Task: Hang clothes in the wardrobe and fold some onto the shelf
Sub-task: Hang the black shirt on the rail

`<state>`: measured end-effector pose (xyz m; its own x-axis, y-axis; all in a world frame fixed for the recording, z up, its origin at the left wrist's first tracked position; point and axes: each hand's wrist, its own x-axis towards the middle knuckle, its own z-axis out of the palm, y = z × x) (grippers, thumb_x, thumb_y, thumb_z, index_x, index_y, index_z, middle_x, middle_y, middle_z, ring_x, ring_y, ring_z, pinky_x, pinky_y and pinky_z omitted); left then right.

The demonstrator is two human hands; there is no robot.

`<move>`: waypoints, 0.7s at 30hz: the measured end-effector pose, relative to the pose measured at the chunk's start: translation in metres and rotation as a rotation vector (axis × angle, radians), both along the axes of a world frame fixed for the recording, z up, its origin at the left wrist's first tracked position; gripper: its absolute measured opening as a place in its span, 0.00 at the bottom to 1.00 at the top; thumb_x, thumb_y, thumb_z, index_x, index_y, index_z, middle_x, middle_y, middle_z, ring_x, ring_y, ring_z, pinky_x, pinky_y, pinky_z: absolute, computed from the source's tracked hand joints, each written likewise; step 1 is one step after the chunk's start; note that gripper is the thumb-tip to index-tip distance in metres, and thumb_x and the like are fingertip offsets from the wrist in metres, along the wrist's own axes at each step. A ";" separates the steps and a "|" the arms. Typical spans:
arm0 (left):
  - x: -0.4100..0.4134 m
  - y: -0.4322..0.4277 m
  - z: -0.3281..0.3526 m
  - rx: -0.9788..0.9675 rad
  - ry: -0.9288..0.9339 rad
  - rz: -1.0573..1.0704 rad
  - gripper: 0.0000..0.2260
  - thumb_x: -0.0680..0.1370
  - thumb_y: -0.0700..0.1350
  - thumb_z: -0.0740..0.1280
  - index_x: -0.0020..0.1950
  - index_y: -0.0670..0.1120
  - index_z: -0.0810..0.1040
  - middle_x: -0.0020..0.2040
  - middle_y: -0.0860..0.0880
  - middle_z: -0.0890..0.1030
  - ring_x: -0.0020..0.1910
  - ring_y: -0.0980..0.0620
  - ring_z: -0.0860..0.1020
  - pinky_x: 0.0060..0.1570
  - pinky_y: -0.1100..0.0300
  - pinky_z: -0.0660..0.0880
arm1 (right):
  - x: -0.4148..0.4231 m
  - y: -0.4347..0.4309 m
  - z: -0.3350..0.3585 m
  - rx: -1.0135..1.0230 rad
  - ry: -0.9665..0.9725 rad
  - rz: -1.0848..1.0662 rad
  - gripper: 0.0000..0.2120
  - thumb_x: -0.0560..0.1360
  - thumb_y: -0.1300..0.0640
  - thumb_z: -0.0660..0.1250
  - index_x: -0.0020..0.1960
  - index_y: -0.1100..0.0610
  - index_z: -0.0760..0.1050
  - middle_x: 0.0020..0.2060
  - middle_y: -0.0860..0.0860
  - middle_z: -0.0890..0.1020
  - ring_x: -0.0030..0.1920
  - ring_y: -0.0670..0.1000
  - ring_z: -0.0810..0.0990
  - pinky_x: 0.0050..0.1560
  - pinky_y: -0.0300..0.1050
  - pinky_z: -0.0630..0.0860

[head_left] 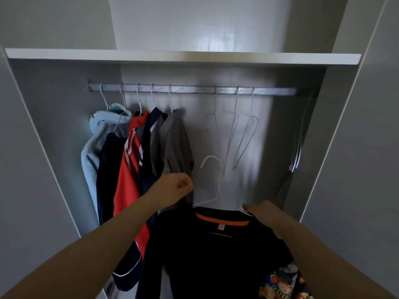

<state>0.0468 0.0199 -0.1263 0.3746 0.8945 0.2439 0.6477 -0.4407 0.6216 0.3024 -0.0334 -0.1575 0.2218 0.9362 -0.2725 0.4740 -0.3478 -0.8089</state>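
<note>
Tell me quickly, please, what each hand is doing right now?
Left hand: fingers curled beside the grey shirt; a grip cannot be told.
Right hand: holds the black shirt by its shoulder.

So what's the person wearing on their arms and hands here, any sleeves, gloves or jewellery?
Nothing worn is in view. No sleeves show up to the frame edge, the left hand and right hand have no gloves, and no watch, ring or bracelet shows at either wrist.
</note>
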 end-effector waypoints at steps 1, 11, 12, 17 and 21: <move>0.002 0.000 -0.002 -0.005 -0.009 0.025 0.04 0.76 0.40 0.66 0.48 0.43 0.81 0.43 0.53 0.79 0.41 0.61 0.76 0.42 0.77 0.68 | 0.005 -0.003 -0.003 0.008 0.024 -0.033 0.13 0.76 0.55 0.66 0.45 0.66 0.77 0.42 0.59 0.79 0.37 0.53 0.76 0.33 0.40 0.68; 0.038 -0.008 -0.015 -0.093 0.036 0.168 0.09 0.79 0.41 0.60 0.56 0.43 0.78 0.56 0.47 0.80 0.55 0.50 0.76 0.53 0.63 0.70 | 0.028 -0.017 -0.011 -0.075 0.216 -0.191 0.10 0.77 0.62 0.63 0.47 0.70 0.76 0.43 0.64 0.79 0.38 0.59 0.77 0.38 0.46 0.74; 0.039 -0.008 -0.016 -0.094 0.046 0.184 0.10 0.79 0.41 0.60 0.57 0.43 0.77 0.57 0.47 0.79 0.56 0.50 0.76 0.52 0.64 0.69 | 0.028 -0.016 -0.013 -0.086 0.241 -0.190 0.09 0.77 0.62 0.62 0.42 0.67 0.75 0.37 0.62 0.77 0.32 0.55 0.76 0.33 0.42 0.72; 0.042 0.005 -0.018 -0.044 0.208 0.162 0.18 0.78 0.37 0.57 0.68 0.42 0.69 0.65 0.40 0.71 0.60 0.43 0.72 0.58 0.57 0.70 | 0.017 -0.015 -0.017 -0.109 0.299 -0.159 0.13 0.78 0.64 0.61 0.34 0.61 0.71 0.29 0.55 0.70 0.20 0.46 0.71 0.20 0.34 0.65; 0.047 0.026 -0.011 0.059 0.430 0.166 0.22 0.78 0.38 0.58 0.72 0.46 0.63 0.70 0.43 0.62 0.64 0.41 0.66 0.60 0.50 0.69 | 0.009 -0.012 -0.010 -0.129 0.319 -0.154 0.04 0.78 0.60 0.62 0.46 0.60 0.72 0.35 0.57 0.70 0.32 0.52 0.68 0.36 0.43 0.65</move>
<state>0.0940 0.0459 -0.1375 0.3061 0.9400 0.1504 0.9058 -0.3362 0.2578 0.3114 -0.0449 -0.1678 0.2427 0.8519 -0.4641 0.1395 -0.5041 -0.8523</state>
